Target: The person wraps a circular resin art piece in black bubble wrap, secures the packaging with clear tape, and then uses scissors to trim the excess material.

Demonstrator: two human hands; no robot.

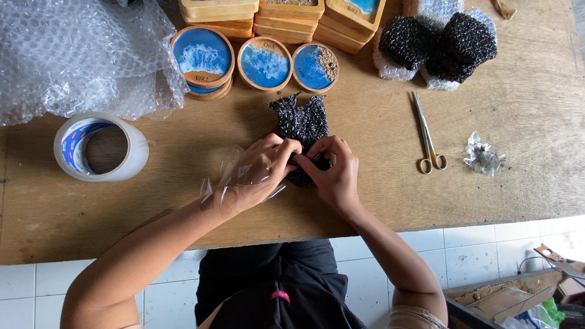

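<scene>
Black bubble-wrap bundle [303,131], hands [298,167] pinching it

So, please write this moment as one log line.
left hand: on black bubble wrap, clear tape stuck to it | right hand: pinching same wrap | scissors: on table, untouched

We look down on a brown wooden tabletop [518,183]. Its top is rough and has a few pale scratches. The near edge runs across from left to right. Below that edge we see a floor [481,256] made of square white tiles with thin grey lines between them. In the bottom right corner sits an open cardboard box [518,298] on the floor, with bits of green and white stuff inside. Soft, even daylight falls on everything, and the shadows are faint.
</scene>
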